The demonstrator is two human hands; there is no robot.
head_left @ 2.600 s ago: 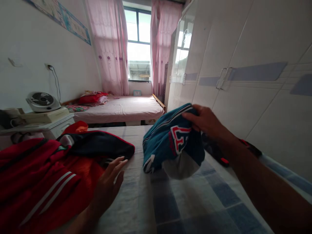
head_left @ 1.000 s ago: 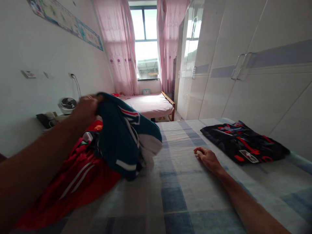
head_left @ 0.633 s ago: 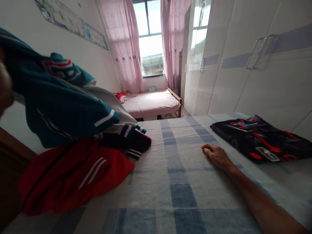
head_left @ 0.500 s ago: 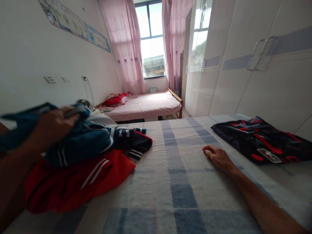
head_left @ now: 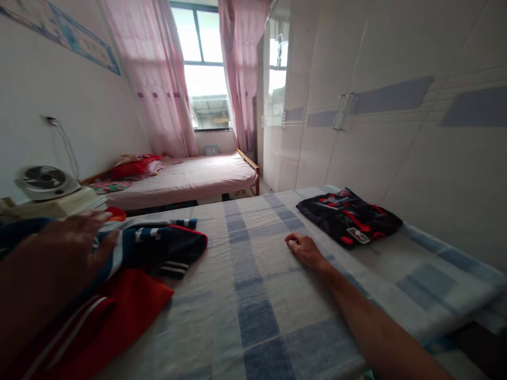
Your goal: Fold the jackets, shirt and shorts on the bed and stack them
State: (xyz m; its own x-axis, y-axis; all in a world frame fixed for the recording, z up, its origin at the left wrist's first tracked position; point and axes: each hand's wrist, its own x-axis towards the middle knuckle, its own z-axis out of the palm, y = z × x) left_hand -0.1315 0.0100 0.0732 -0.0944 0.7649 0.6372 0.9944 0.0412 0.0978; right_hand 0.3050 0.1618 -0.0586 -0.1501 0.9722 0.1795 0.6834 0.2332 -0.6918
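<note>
On the left, my left hand (head_left: pixel 75 248) is over a heap of clothes, blurred, its fingers stretched out and the thumb apart. Under and beside it lie a dark navy garment (head_left: pixel 170 248) with white stripes and a red garment (head_left: pixel 138 295) with white stripes. A bit of orange-red cloth (head_left: pixel 115 214) shows just past the fingertips. My right hand (head_left: pixel 303 248) rests on the bed with its fingers loosely curled and nothing visible in them. To its right lies a folded black garment (head_left: pixel 352 219) with red print.
The checked bedsheet (head_left: pixel 253 274) spreads between the hands. A small fan (head_left: pixel 45 179) stands at the far left. Behind are a second bed (head_left: pixel 198 174) with a pink sheet, pink curtains (head_left: pixel 154 79), and a white wardrobe (head_left: pixel 368 153) along the right.
The view has turned right, so everything sits further left. My left hand, which gripped a bunched teal garment, now has its fingers stretched out over the heap. My right hand stays on the sheet.
</note>
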